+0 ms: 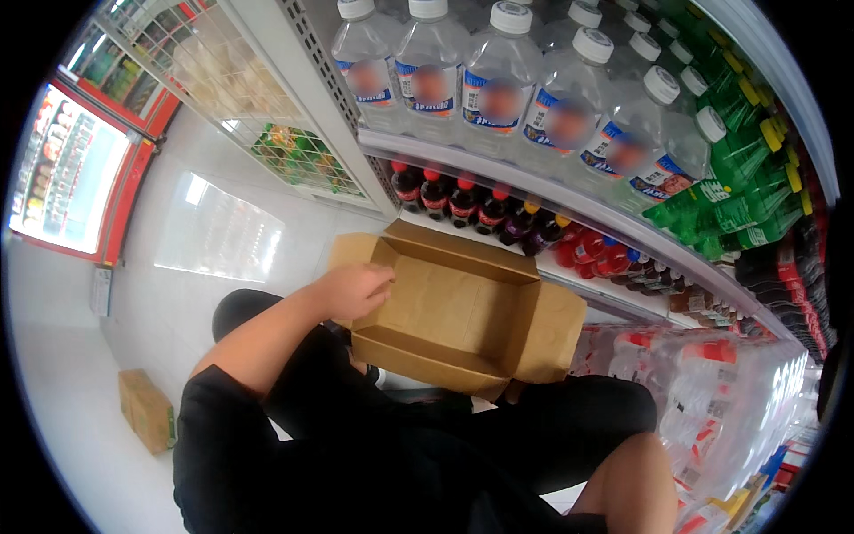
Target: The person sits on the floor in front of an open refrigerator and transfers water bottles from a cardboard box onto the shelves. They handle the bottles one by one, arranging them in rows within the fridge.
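An open, empty cardboard box [454, 307] lies before me above my knees, its end flaps folded outward. My left hand [357, 291] is at the box's left wall, over the flap, with curled fingers reaching past the edge; whether they grip the cardboard cannot be told. My right arm shows at the lower right, but its hand is not plainly visible. Just beyond the box, a low shelf holds dark drink bottles with red caps [464, 200] and several red drink bottles [594, 253]. Large clear bottles with white caps [497, 80] stand on the shelf above.
Green bottles [740, 193] fill the upper shelf's right side. Film-wrapped bottle packs [694, 394] are stacked at my right. A white wire rack [293, 147] holds green packets at the upper left. A closed carton [145, 410] lies on the floor, and a red-framed drinks cooler [120, 200] stands farther left.
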A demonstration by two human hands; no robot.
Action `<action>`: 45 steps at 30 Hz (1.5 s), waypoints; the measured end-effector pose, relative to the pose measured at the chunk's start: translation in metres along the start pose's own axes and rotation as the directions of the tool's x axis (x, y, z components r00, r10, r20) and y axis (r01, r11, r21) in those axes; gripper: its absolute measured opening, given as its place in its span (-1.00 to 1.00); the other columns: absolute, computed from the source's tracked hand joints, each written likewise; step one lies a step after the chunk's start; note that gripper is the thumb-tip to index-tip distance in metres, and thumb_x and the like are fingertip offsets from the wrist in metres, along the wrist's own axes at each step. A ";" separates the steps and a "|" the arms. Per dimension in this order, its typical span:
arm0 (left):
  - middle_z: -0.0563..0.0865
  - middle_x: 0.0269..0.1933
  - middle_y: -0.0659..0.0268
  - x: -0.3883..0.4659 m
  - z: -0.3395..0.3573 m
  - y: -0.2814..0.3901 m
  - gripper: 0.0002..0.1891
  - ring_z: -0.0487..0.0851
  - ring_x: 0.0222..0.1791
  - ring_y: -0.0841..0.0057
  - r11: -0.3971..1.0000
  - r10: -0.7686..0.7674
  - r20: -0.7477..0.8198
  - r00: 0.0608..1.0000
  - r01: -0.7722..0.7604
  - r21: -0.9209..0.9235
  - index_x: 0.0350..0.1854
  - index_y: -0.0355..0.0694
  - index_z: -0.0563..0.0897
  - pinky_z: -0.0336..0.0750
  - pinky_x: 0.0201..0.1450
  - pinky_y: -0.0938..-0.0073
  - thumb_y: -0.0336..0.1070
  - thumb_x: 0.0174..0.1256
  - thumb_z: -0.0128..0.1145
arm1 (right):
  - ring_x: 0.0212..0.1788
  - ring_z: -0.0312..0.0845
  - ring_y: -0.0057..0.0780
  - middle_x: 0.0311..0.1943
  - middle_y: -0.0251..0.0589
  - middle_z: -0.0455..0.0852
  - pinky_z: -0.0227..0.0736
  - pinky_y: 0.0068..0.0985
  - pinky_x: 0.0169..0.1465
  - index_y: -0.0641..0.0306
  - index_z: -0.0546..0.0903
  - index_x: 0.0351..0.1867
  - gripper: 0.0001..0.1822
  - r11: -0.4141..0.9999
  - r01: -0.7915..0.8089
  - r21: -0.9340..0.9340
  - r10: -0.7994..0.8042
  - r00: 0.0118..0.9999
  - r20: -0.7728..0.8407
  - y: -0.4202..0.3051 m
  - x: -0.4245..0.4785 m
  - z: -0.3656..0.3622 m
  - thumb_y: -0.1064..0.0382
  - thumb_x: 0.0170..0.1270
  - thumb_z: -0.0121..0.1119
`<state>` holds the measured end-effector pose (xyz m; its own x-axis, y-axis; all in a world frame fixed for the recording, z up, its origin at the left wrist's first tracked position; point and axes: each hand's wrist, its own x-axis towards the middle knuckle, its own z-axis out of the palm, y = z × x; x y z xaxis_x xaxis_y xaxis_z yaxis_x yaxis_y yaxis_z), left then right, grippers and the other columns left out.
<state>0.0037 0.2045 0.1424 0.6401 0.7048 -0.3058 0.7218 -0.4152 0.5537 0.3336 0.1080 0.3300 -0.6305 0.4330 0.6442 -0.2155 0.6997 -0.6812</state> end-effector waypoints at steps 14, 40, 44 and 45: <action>0.74 0.05 -0.01 0.011 -0.003 0.021 -0.63 0.72 0.10 -0.07 0.998 -0.001 0.086 0.996 -0.004 0.057 0.23 -0.26 0.60 0.60 0.19 -0.02 -0.17 0.52 0.17 | -0.39 0.54 -0.32 -0.42 -0.29 0.56 0.35 -0.36 -0.39 0.16 0.62 -0.30 -0.93 0.997 -0.042 -0.061 0.040 0.998 -0.041 0.003 -0.008 -0.007 0.29 0.26 0.30; 0.74 0.02 0.01 0.001 -0.004 0.030 -0.62 0.74 0.07 -0.05 0.993 0.024 0.081 0.996 -0.033 0.116 0.23 -0.24 0.62 0.61 0.12 -0.05 -0.19 0.47 0.21 | -0.38 0.58 -0.32 -0.40 -0.26 0.62 0.41 -0.38 -0.38 0.20 0.65 -0.28 -0.94 0.988 -0.084 -0.127 0.076 0.995 -0.063 0.002 -0.004 -0.003 0.32 0.25 0.30; 0.74 0.01 0.01 0.003 -0.005 0.030 -0.61 0.74 0.06 -0.05 0.991 0.035 0.076 0.996 -0.045 0.126 0.24 -0.24 0.61 0.61 0.12 -0.05 -0.18 0.47 0.22 | -0.38 0.59 -0.32 -0.40 -0.25 0.63 0.42 -0.39 -0.38 0.21 0.66 -0.28 -0.94 0.986 -0.088 -0.139 0.079 0.995 -0.068 0.002 -0.003 -0.004 0.33 0.25 0.30; 0.74 0.00 0.01 0.002 -0.005 0.031 -0.61 0.74 0.06 -0.05 0.991 0.035 0.072 0.997 -0.044 0.127 0.24 -0.24 0.61 0.61 0.12 -0.05 -0.19 0.47 0.21 | -0.38 0.59 -0.32 -0.40 -0.25 0.63 0.42 -0.39 -0.38 0.21 0.66 -0.28 -0.94 0.987 -0.086 -0.138 0.077 0.995 -0.068 0.003 -0.003 -0.005 0.33 0.25 0.30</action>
<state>0.0261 0.1959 0.1626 0.6823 0.6469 -0.3407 0.7204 -0.5155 0.4640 0.3382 0.1113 0.3280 -0.5929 0.5233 0.6121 -0.0555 0.7317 -0.6794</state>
